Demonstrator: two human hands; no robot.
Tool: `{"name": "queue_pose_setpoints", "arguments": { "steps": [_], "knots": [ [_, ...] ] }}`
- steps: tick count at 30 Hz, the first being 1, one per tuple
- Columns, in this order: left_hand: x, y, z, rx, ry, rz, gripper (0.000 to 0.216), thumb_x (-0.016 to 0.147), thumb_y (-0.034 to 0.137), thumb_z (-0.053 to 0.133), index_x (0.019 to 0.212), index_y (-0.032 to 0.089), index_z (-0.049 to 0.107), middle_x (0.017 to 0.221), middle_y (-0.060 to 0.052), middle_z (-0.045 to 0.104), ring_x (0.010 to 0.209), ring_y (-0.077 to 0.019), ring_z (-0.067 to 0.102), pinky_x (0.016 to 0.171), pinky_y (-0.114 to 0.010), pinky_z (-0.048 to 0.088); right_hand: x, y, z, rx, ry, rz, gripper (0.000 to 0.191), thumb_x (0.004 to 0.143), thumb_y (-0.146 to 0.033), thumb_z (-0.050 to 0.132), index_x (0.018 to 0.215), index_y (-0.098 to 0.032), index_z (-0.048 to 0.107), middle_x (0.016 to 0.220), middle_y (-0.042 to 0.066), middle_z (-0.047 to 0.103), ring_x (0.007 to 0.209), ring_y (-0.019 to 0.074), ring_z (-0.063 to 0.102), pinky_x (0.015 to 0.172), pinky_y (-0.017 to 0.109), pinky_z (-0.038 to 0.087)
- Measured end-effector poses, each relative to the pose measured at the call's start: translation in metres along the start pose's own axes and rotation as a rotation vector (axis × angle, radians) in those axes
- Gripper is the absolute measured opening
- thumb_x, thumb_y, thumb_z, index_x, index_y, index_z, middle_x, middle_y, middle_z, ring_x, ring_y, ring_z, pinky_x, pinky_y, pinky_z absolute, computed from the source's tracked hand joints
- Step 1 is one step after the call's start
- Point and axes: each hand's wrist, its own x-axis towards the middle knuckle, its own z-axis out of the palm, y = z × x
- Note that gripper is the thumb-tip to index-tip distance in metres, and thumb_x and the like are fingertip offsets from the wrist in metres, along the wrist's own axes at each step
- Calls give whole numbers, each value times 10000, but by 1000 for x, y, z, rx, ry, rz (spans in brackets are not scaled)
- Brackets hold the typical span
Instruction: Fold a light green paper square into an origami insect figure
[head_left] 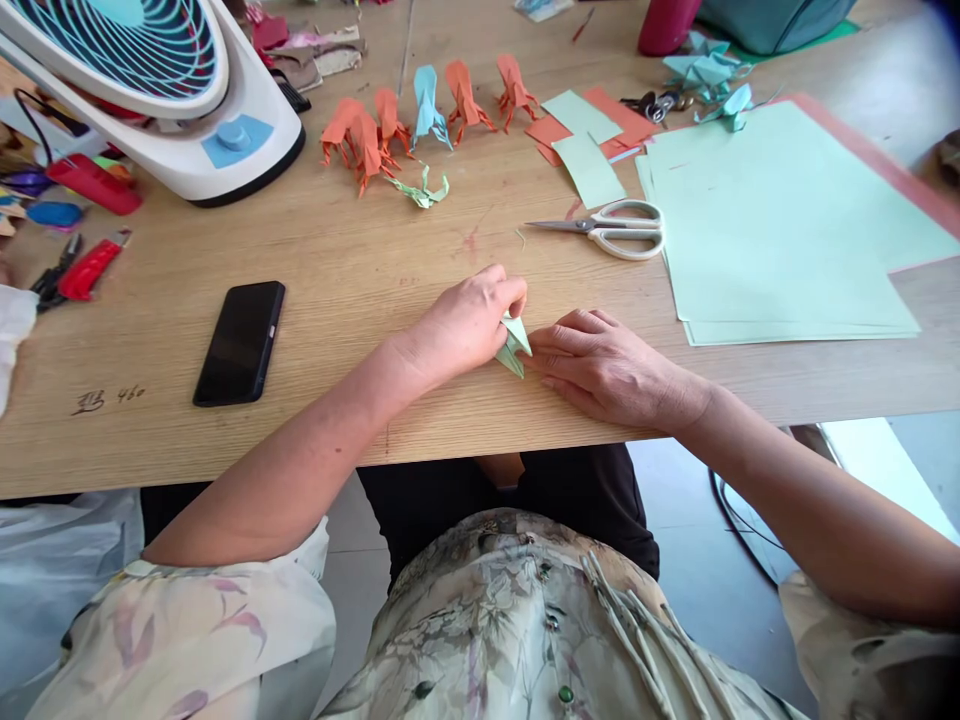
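Note:
A small folded piece of pale green paper (514, 346) with pointed tips sits near the table's front edge. My left hand (474, 318) is closed on it from the left, with its fingers bent over the top and hiding part of the folds. From the right, my right hand (604, 368) rests palm down on the table. Its fingers are stretched toward the paper, and the foremost fingertips touch a point of it. Beyond my hands lie white-handled scissors (626, 229), blades to the left. Further back is a small crumpled-looking green folded paper figure (424, 188).
Several orange folded animals (465, 98) and a blue one (430, 107) stand at the back. Large green sheets (780, 230) cover the right side. A black phone (239, 343), a white fan (247, 140) and a red-handled cutter (94, 265) are on the left.

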Motion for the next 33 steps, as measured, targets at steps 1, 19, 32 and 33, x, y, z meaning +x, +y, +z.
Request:
{"name": "queue_pose_setpoints", "arguments": {
  "steps": [1, 19, 32, 33],
  "knots": [
    [0, -1, -2, 16, -33, 8, 245, 773, -8, 536, 909, 169, 636, 959, -51, 592, 785, -176, 585, 702, -289, 437, 0, 0, 0, 3, 0, 1, 322, 1014, -254, 434, 1261, -231, 640, 1264, 96, 655, 1031, 279, 547, 911, 461, 427],
    [29, -18, -6, -8, -174, -75, 78, 726, 150, 708, 770, 194, 659, 852, -16, 670, 748, -171, 601, 627, -268, 392, -1, 3, -2, 153, 68, 36, 309, 1000, -187, 423, 1172, -188, 680, 1204, 117, 675, 1038, 262, 601, 919, 446, 489],
    [0, -14, -9, -452, 213, -47, 139, 791, 265, 750, 720, 193, 655, 737, 15, 666, 720, -136, 588, 665, -255, 447, 18, 0, -16, 601, 243, 487, 237, 945, -363, 592, 1027, -195, 738, 918, 30, 723, 760, 150, 625, 681, 269, 470],
    [-2, -12, -8, -447, 290, -29, 156, 807, 274, 750, 724, 196, 643, 747, 15, 670, 742, -140, 593, 692, -263, 454, 21, 1, -17, 592, 274, 479, 240, 937, -380, 608, 1009, -196, 743, 889, 25, 719, 739, 144, 609, 663, 266, 458]
  ]
}}
